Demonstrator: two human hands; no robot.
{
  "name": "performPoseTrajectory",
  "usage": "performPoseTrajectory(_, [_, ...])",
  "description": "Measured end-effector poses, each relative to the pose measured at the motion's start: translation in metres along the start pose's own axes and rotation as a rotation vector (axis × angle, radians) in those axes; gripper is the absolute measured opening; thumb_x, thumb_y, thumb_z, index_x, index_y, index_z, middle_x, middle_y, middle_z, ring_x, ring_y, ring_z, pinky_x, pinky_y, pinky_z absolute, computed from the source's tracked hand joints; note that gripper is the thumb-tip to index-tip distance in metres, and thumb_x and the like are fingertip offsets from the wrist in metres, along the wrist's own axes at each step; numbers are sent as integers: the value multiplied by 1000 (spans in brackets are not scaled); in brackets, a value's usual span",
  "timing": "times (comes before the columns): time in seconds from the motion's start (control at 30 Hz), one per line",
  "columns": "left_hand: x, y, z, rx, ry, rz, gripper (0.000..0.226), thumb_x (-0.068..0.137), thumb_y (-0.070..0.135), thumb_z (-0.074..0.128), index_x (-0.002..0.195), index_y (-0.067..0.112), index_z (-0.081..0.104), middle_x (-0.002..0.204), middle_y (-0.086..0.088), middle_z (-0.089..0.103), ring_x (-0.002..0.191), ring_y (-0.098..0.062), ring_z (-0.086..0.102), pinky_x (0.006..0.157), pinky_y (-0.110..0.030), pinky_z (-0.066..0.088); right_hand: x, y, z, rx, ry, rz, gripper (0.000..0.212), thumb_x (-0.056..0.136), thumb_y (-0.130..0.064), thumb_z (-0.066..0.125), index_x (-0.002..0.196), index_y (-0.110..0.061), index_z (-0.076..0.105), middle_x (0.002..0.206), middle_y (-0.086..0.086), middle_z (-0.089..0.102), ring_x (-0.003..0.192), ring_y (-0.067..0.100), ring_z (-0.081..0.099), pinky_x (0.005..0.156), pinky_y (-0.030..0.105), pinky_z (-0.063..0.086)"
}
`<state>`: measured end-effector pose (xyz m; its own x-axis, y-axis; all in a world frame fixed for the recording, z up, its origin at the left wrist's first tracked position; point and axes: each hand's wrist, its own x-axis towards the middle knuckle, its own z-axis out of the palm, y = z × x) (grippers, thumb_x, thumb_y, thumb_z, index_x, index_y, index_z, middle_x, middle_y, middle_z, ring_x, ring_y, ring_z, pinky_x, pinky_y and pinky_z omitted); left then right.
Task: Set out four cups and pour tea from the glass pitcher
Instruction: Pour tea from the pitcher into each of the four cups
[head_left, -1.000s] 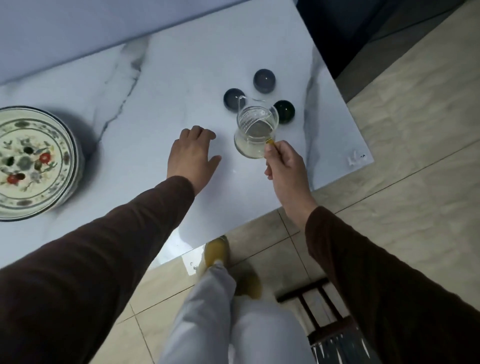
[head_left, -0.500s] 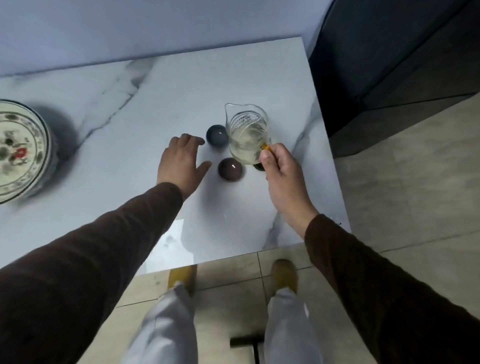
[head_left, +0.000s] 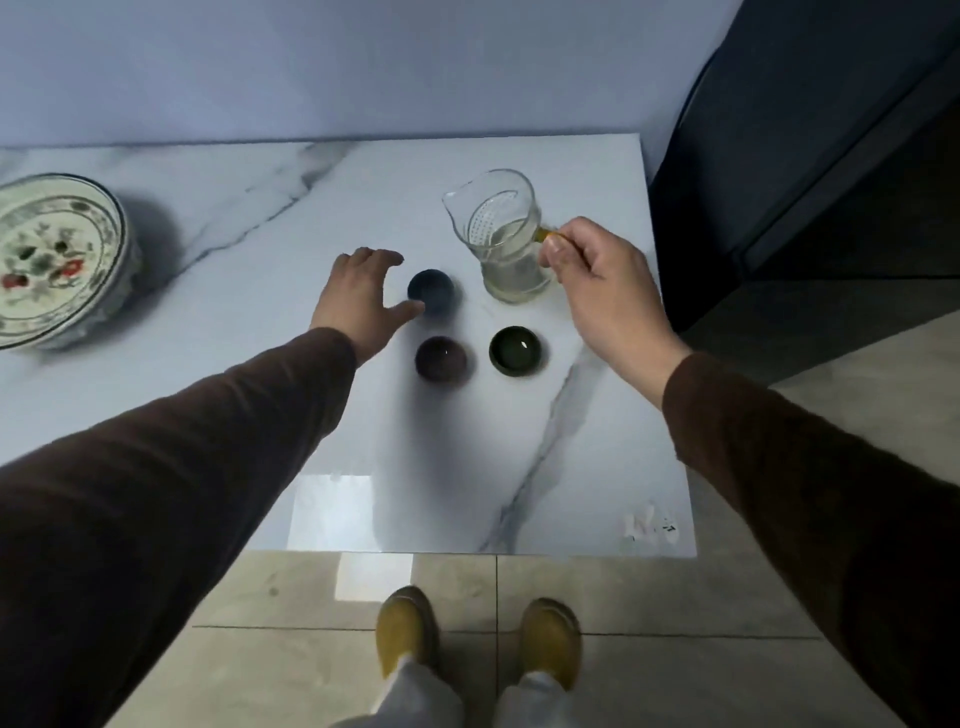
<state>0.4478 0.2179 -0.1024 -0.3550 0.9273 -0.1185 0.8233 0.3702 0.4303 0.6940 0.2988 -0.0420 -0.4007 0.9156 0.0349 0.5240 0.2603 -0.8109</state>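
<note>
A glass pitcher (head_left: 501, 236) with pale tea in its lower part stands upright at the far right of the marble table (head_left: 260, 395). My right hand (head_left: 605, 288) is closed on its yellowish handle. Three small dark cups sit in front of it: a blue cup (head_left: 431, 292), a purple cup (head_left: 443, 358) and a green cup (head_left: 516, 349). My left hand (head_left: 361, 293) rests on the table with fingers spread, its thumb touching the blue cup's left side. No fourth cup is in view.
A round tin with a floral lid (head_left: 52, 260) stands at the table's left edge. A wall runs behind the table, and a dark cabinet (head_left: 810, 156) stands to the right. The table's front edge is just ahead of my yellow shoes (head_left: 478, 636).
The view has swung over the table. The pitcher now stands beyond the cups, with the green cup uncovered. My left hand has come up against the blue cup.
</note>
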Motion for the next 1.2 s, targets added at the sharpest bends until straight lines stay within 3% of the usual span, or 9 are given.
performPoseTrajectory(0.13, [11,-17,16,-71,-12,15,65,80,45,74,135,19,52,133,-3,55,125,-24,43,101,-33,37,12,6,6,-46,20,-80,25,99,-32,50,87,-16,66,60,-15,50,60,3,44,62,28,34])
performPoseTrajectory(0.23, [19,-28,29,-89,-36,62,72,76,48,77,137,20,52,136,-1,55,127,-23,43,106,-35,36,17,13,13,-84,27,-121,25,98,-33,51,88,-17,68,59,-17,51,57,-2,43,61,26,33])
performPoseTrajectory(0.37, [27,-39,42,-110,5,143,76,74,50,78,138,21,51,136,0,55,126,-21,44,105,-34,37,23,22,24,-167,44,-197,26,97,-36,52,89,-19,69,61,-17,53,67,9,49,67,29,39])
performPoseTrajectory(0.57, [39,-50,57,-234,47,200,77,68,50,82,136,26,53,130,7,56,110,-10,48,92,-25,37,32,28,36,-212,83,-275,24,96,-37,54,86,-22,70,59,-19,54,60,2,46,66,29,38])
performPoseTrajectory(0.73, [41,-57,63,-278,57,216,75,69,45,83,135,24,54,115,12,53,104,-8,48,86,-22,34,31,25,39,-294,117,-329,26,95,-39,55,88,-21,72,65,-13,56,68,11,51,66,27,36])
performPoseTrajectory(0.93, [38,-60,69,-332,53,186,76,71,42,84,136,19,53,126,3,61,110,-12,51,91,-25,37,29,16,40,-355,120,-320,26,94,-41,56,90,-22,73,66,-14,57,79,17,58,72,29,42])
performPoseTrajectory(1.2, [40,-53,76,-349,59,128,80,68,46,84,136,19,52,127,-1,62,114,-19,56,100,-32,43,33,8,42,-442,87,-294,21,92,-42,58,84,-28,71,77,-9,65,87,20,62,71,26,37])
